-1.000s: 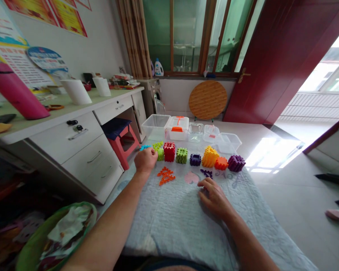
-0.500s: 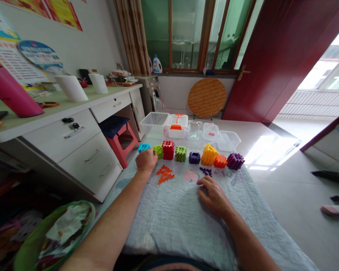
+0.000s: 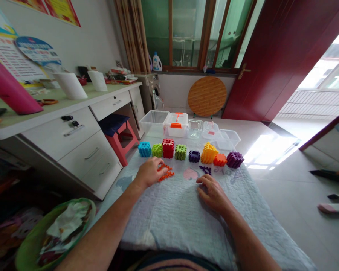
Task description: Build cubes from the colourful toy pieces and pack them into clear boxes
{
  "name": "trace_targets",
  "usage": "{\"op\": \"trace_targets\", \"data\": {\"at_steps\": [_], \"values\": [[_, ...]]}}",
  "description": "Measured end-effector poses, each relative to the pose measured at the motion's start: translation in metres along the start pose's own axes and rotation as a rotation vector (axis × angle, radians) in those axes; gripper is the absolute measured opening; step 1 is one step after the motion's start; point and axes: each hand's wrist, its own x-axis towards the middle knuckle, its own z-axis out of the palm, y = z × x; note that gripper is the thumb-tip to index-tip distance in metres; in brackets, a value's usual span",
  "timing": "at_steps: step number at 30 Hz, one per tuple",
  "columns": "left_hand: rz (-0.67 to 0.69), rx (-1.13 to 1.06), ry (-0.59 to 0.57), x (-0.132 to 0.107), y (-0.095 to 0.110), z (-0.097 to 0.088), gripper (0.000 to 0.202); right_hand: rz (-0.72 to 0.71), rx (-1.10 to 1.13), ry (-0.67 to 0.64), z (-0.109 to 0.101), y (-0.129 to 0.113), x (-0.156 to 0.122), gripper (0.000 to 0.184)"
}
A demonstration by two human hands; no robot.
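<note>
Orange flat pieces (image 3: 167, 174) are lying on the quilted surface (image 3: 180, 222) beneath the left hand (image 3: 149, 174), its fingers curling loosely over them; pinching one edge seems wisest. Nearby, the right hand (image 3: 212, 192) is resting empty, fingers loose.

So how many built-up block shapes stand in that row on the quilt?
8, left to right: blue cube, lime cube, red cube, green cube, small purple cube, yellow block, orange block, large purple cube. None looks hidden.
</note>
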Motion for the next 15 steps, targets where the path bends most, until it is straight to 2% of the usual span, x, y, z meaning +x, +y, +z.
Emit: {"op": "trace_targets", "data": {"at_steps": [2,4,6,10,15], "values": [[0.077,-0.017,-0.109,-0.005,-0.002,0.007,0.053,0.002,-0.005,0.005,0.0,-0.001,0.0,0.018],[0.094,-0.014,-0.171,-0.008,-0.004,0.013,0.066,0.0,-0.007,0.011,0.0,0.0,0.0,0.018],[0.096,-0.032,-0.179,-0.009,-0.003,0.018,0.059,-0.005,-0.008,0.016,0.001,0.001,0.0,0.019],[0.099,-0.13,-0.154,-0.006,0.002,0.023,0.03,-0.004,-0.018,0.018,0.002,0.002,0.0,0.018],[0.071,-0.239,-0.116,-0.004,0.013,0.025,0.023,-0.001,-0.017,0.017,0.002,0.002,0.0,0.019]]}}
